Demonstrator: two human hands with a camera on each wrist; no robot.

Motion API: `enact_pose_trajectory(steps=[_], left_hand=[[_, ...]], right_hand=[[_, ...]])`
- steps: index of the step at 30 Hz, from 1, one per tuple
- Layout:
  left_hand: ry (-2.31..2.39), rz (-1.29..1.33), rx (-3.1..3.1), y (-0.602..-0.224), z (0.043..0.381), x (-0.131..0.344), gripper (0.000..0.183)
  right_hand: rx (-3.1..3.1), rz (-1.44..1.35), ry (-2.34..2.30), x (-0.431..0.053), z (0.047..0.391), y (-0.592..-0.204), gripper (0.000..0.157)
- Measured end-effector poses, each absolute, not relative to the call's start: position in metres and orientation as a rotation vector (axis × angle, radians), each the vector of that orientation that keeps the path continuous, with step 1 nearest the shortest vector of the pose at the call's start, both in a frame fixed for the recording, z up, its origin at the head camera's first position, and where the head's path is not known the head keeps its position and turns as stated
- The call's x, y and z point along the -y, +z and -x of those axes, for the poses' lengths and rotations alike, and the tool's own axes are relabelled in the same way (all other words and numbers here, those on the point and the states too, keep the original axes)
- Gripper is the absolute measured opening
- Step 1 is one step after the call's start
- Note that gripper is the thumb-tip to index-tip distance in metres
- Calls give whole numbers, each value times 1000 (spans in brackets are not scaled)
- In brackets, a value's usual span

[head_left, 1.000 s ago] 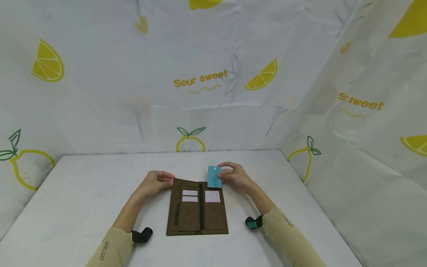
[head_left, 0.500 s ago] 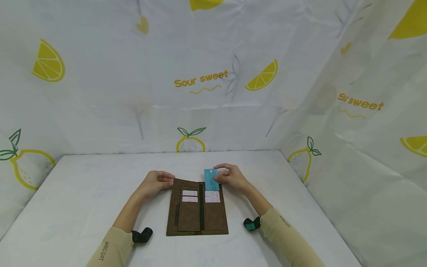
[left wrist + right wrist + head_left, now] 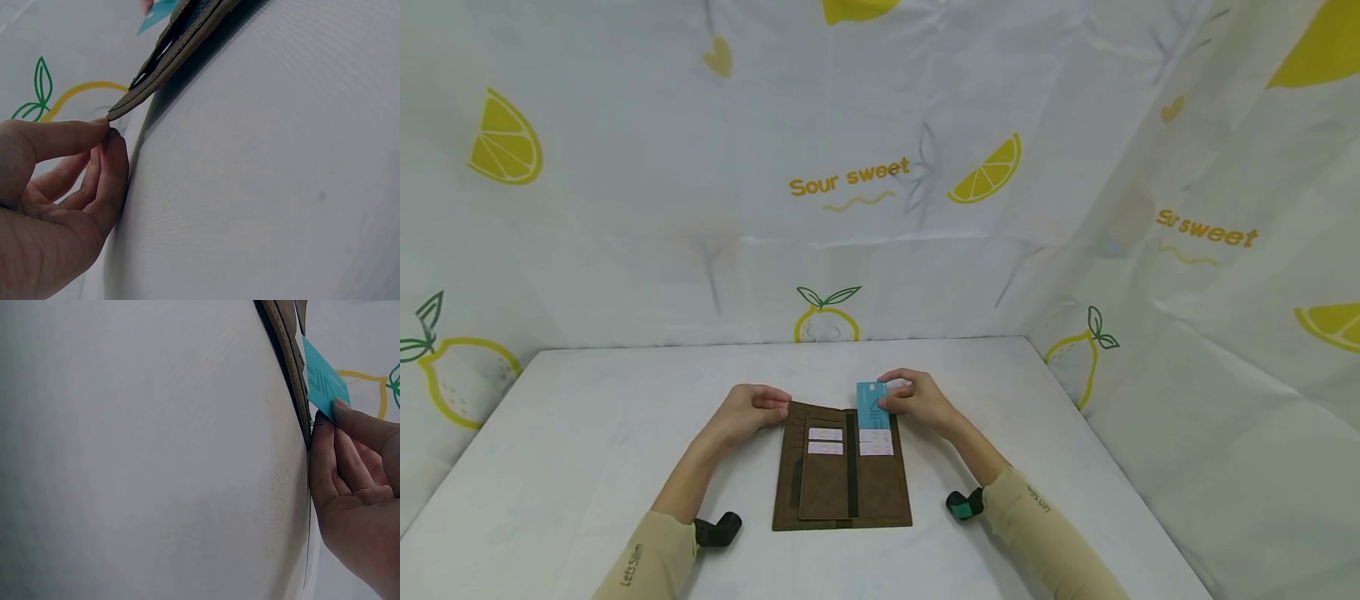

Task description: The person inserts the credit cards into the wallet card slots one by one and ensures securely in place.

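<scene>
A brown wallet [image 3: 827, 492] lies spread flat on the table, a dark strap running down its middle. My left hand [image 3: 751, 412] pinches its far left corner between thumb and fingers; the left wrist view shows that corner of the wallet [image 3: 150, 81] lifted off the table. My right hand [image 3: 925, 404] pinches a blue card [image 3: 871, 404] by its right edge. The card stands upright at the top of the wallet's right side, its lower edge at the white cards [image 3: 876, 442] there; whether it is inside a slot cannot be told.
More white cards [image 3: 825, 442] show in slots on the wallet's left panel. The white table [image 3: 625, 433] meets a lemon-printed cloth [image 3: 700, 275] at the back and right. A black wrist strap [image 3: 718, 530] sits at my left cuff.
My right hand has brought the blue card left and down, from the wallet's upper right corner to over its right panel's top. The left hand has stayed on the corner.
</scene>
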State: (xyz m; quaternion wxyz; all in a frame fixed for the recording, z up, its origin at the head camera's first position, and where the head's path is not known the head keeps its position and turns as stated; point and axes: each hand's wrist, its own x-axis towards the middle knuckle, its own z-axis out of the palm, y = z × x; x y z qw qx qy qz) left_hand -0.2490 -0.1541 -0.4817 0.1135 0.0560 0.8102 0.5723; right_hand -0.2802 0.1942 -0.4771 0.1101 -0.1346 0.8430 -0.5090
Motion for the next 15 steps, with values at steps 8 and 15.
enact_pose_trajectory(steps=[8, 15], left_hand=[[1671, -165, -2386, -481, 248, 153, 24], [1668, -160, -2392, -479, 247, 153, 24]], right_hand=[[-2478, 368, -1479, -194, 280, -478, 41], [-2473, 340, -1475, -195, 280, -478, 39]])
